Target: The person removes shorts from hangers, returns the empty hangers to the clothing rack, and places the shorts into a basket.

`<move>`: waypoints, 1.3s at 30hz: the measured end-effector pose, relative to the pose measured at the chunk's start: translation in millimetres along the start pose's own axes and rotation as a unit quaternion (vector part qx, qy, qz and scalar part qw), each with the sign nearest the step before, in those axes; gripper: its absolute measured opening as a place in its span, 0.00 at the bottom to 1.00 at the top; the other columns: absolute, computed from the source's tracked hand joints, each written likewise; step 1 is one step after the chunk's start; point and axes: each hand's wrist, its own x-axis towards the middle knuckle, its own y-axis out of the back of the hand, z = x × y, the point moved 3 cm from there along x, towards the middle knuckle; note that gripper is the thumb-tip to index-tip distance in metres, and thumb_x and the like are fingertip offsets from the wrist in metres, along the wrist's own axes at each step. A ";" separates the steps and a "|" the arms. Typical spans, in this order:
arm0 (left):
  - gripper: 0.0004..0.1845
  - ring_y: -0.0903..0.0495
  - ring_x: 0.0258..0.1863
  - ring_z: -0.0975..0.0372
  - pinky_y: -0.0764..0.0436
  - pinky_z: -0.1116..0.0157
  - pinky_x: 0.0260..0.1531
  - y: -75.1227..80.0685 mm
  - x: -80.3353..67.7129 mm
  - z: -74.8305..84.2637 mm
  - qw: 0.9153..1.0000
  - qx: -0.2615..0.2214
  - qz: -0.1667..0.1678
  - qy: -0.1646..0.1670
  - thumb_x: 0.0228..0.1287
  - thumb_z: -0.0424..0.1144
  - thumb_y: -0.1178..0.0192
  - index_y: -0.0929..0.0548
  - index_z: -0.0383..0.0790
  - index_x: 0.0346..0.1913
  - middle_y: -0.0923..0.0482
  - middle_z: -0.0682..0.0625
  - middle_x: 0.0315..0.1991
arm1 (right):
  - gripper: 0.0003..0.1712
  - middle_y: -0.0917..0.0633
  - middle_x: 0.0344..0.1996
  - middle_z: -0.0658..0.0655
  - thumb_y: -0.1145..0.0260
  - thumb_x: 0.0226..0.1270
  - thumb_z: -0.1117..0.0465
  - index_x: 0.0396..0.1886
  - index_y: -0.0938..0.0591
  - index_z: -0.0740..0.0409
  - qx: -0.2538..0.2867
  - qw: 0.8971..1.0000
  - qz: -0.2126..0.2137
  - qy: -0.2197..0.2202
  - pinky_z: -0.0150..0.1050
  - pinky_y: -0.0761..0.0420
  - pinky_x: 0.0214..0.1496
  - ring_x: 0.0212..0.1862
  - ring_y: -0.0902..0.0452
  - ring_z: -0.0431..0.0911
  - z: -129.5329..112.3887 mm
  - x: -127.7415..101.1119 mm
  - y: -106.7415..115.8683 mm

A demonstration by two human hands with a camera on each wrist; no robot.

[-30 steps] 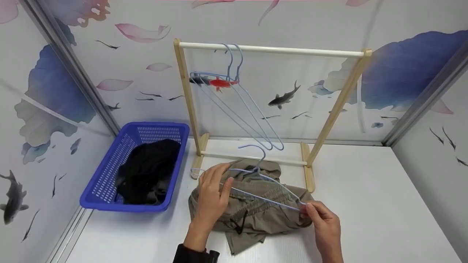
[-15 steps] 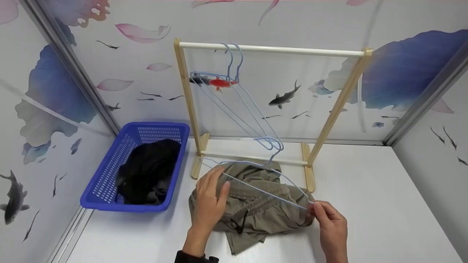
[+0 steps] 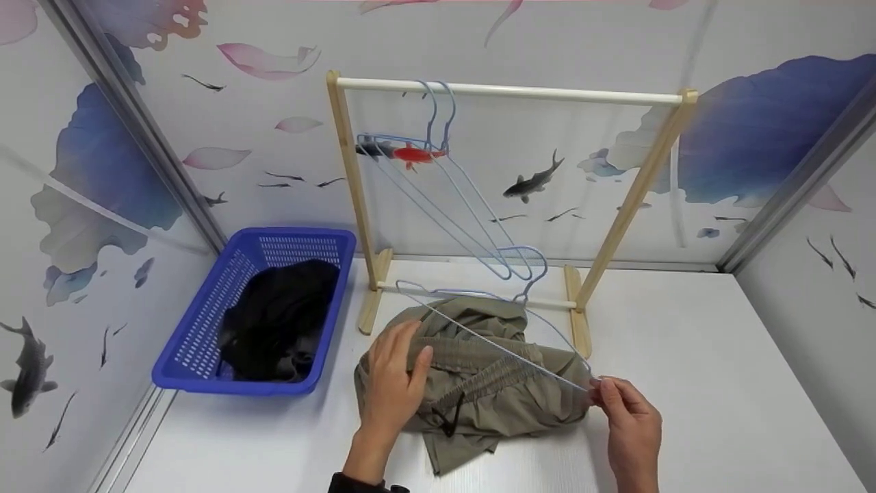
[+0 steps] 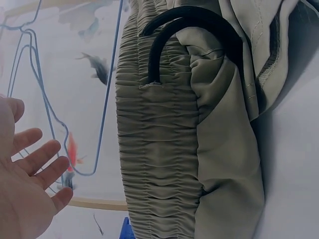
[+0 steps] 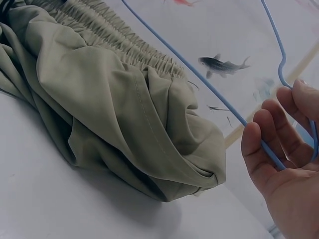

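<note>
right hand (image 3: 629, 421) pinches hanger (image 3: 479, 329) (seemingly fingertips)

Both hands are bare, the left hand (image 3: 393, 380) with a dark sleeve cuff (image 3: 366, 483) at its wrist, the right hand (image 3: 633, 428) showing none.

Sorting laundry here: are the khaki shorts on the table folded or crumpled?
Crumpled: the khaki shorts lie bunched in a heap on the table.

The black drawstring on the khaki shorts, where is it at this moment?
In the head view, the black drawstring lies at the front of the khaki shorts, just right of the left hand and below the elastic waistband.
</note>
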 end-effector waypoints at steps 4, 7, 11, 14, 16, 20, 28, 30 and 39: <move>0.21 0.24 0.62 0.48 0.32 0.43 0.63 -0.2 0.6 -0.2 1.000 -0.002 -0.001 0.001 0.70 0.35 0.35 0.20 0.35 0.63 0.20 0.43 0.60 | 0.13 0.11 0.32 0.54 0.37 0.75 0.70 0.43 0.18 0.83 0.007 1.000 0.014 -0.003 0.33 0.15 0.40 0.33 0.15 0.41 -0.1 1.9 2.9; 0.21 0.23 0.62 0.47 0.32 0.43 0.62 -0.2 1.3 0.0 1.000 -0.003 0.000 0.001 0.69 0.35 0.35 0.20 0.34 0.63 0.20 0.42 0.60 | 0.12 0.11 0.31 0.54 0.36 0.75 0.70 0.43 0.18 0.83 0.008 1.000 0.024 -0.001 0.32 0.15 0.39 0.33 0.16 0.41 -0.1 2.8 4.8; 0.21 0.23 0.61 0.47 0.32 0.43 0.62 -0.2 1.8 0.6 1.000 -0.002 0.002 0.000 0.69 0.34 0.35 0.20 0.32 0.62 0.20 0.41 0.59 | 0.13 0.11 0.31 0.54 0.36 0.75 0.69 0.43 0.18 0.82 -0.003 0.999 0.036 0.004 0.31 0.15 0.38 0.32 0.17 0.41 1.1 3.2 6.8; 0.21 0.23 0.61 0.47 0.31 0.42 0.61 -0.4 2.1 1.1 1.000 0.001 0.002 0.001 0.69 0.34 0.35 0.20 0.32 0.62 0.20 0.41 0.59 | 0.14 0.11 0.31 0.52 0.37 0.76 0.68 0.44 0.18 0.82 -0.013 0.999 0.045 0.007 0.30 0.15 0.38 0.33 0.17 0.40 1.4 3.3 7.6; 0.21 0.23 0.61 0.47 0.31 0.42 0.61 -0.5 2.5 1.6 1.000 0.002 0.002 0.000 0.69 0.34 0.35 0.20 0.32 0.62 0.20 0.41 0.59 | 0.15 0.12 0.32 0.52 0.38 0.77 0.68 0.46 0.19 0.82 -0.017 0.999 0.051 0.009 0.30 0.15 0.38 0.34 0.17 0.40 0.8 3.2 7.9; 0.21 0.23 0.60 0.47 0.32 0.41 0.62 -0.6 3.1 2.5 1.000 0.001 -0.002 -0.002 0.69 0.35 0.35 0.20 0.33 0.62 0.20 0.40 0.59 | 0.16 0.12 0.32 0.50 0.37 0.77 0.67 0.48 0.20 0.83 -0.018 0.998 0.059 0.014 0.30 0.15 0.39 0.34 0.17 0.40 -1.0 3.2 8.5; 0.21 0.22 0.60 0.46 0.31 0.38 0.60 -3.2 2.6 3.5 1.000 -0.003 -0.023 -0.001 0.70 0.36 0.35 0.20 0.35 0.64 0.21 0.39 0.61 | 0.17 0.12 0.31 0.49 0.36 0.76 0.66 0.49 0.19 0.81 -0.020 0.997 0.069 0.020 0.28 0.16 0.38 0.33 0.17 0.39 -8.0 4.7 9.0; 0.22 0.22 0.60 0.45 0.30 0.38 0.60 -3.8 2.7 3.8 1.000 -0.004 -0.025 -0.001 0.70 0.36 0.35 0.20 0.35 0.64 0.21 0.39 0.61 | 0.17 0.12 0.31 0.49 0.36 0.76 0.65 0.49 0.19 0.81 -0.021 0.997 0.071 0.024 0.28 0.16 0.38 0.33 0.17 0.39 -10.0 5.7 9.4; 0.22 0.22 0.60 0.46 0.29 0.39 0.59 -5.2 4.9 6.2 0.999 -0.005 -0.035 0.001 0.71 0.37 0.36 0.21 0.35 0.65 0.22 0.40 0.61 | 0.17 0.11 0.32 0.50 0.36 0.76 0.65 0.48 0.19 0.81 -0.018 0.996 0.068 0.055 0.28 0.15 0.38 0.33 0.16 0.39 -24.1 13.3 7.1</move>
